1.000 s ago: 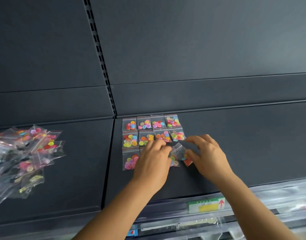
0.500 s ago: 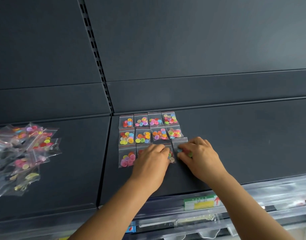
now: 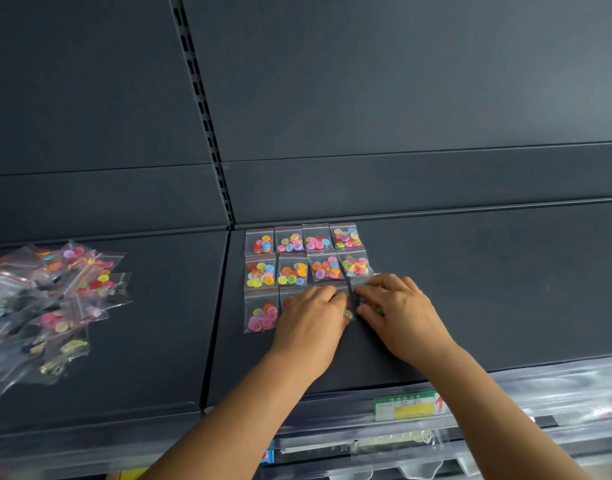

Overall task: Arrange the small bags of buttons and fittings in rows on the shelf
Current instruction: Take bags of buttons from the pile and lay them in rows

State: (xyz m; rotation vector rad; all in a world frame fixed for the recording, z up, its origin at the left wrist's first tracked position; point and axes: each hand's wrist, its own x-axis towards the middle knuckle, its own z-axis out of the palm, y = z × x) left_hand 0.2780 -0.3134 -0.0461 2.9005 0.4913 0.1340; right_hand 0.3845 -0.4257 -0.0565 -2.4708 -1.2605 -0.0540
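The arranged bags [image 3: 290, 268] lie flat on the dark shelf [image 3: 470, 289] in a tight grid: two complete rows of four, with a third row being filled nearest the shelf's front edge. The left hand [image 3: 308, 318] and right hand [image 3: 399, 315] meet at the right end of that third row, fingers curled down onto the bags there. The grip of each hand appears narrow, fingertips pressing or pinching bag film; which exact bag each holds is hidden.

Handling, as judged: each bag is light, thin, soft plastic, likely slick on the shelf. The loose buttons shift inside. Take hold at a corner or the sealed top strip, then flatten.

A loose pile of unsorted bags [image 3: 51, 306] lies well left of the grid.

A green-and-yellow price label [image 3: 410, 405] with a red arrow sits on the front rail below the grid; its writing is unreadable.
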